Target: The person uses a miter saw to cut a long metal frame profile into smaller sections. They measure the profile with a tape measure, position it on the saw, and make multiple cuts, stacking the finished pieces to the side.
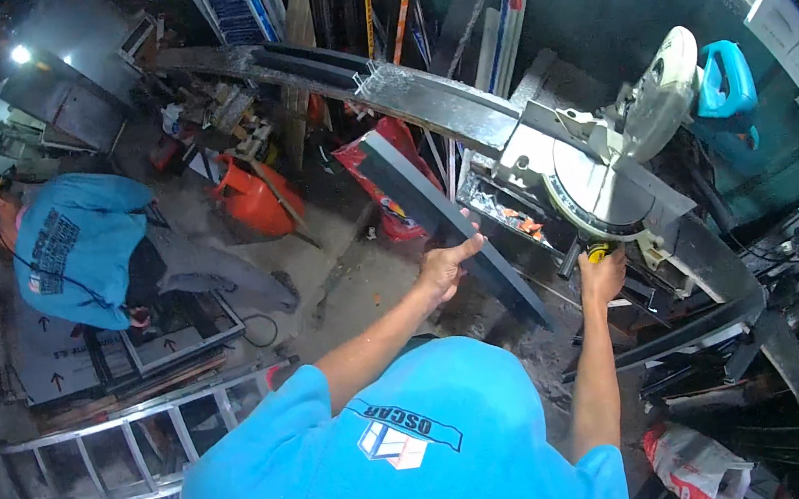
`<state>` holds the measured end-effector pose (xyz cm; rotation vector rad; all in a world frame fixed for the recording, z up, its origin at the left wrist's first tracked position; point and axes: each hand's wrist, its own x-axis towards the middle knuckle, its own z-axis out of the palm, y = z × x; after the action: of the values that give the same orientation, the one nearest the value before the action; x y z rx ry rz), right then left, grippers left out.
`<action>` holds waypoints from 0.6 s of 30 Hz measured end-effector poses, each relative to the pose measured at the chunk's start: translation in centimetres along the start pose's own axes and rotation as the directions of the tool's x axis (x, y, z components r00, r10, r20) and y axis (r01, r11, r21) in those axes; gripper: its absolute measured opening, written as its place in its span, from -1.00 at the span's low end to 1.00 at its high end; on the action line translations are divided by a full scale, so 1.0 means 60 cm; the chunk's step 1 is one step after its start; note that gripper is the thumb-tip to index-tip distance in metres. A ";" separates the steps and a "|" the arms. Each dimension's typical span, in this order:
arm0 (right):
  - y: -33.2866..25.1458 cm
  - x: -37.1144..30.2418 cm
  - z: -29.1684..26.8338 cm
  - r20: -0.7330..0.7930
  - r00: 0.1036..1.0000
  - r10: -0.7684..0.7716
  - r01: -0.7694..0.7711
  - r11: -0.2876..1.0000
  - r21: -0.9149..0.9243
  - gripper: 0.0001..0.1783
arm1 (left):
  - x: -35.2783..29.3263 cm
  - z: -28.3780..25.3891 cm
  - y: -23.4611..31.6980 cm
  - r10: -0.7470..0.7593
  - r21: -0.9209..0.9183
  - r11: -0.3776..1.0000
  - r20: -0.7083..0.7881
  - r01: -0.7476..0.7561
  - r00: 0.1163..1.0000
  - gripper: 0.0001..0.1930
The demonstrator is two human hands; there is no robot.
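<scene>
My left hand (450,271) is closed round a long dark grey metal profile (401,184), which slants from upper left to lower right in front of me. My right hand (604,276) is wrapped round a small yellow and black thing (599,251) at the front edge of the mitre saw; its kind is mostly hidden by my fingers. The mitre saw (602,177) stands on the bench at the right, with its round pale guard (666,88) raised behind the table.
A long dusty bench (439,93) runs leftward from the saw. Below it are a red bag (391,150) and an orange container (256,198). At left a co-worker in a blue top (82,251) bends over dark frames. A ladder (133,446) lies lower left; a plastic bag (695,463) sits lower right.
</scene>
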<state>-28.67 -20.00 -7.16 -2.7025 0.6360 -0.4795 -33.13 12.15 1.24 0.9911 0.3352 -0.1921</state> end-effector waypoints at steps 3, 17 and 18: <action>0.041 -0.015 0.006 -0.131 0.991 -0.032 0.063 0.969 0.238 -0.04 | -0.003 -0.012 -0.003 0.017 -0.012 1.000 0.080 -0.017 0.997 -0.36; -0.112 -0.096 -0.203 0.359 0.844 -0.399 -0.149 0.468 0.871 -0.40 | -0.009 0.035 -0.022 0.048 0.072 0.993 0.514 -0.098 0.857 -0.42; -0.152 -0.106 -0.241 0.448 0.804 -0.390 -0.205 0.526 0.825 -0.35 | -0.007 0.037 -0.031 0.068 0.147 0.974 0.531 -0.171 0.845 -0.44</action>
<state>-36.35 -12.57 7.63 -1.7281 -0.0056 0.0842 -33.70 9.29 1.03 1.1004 -0.2538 -0.3762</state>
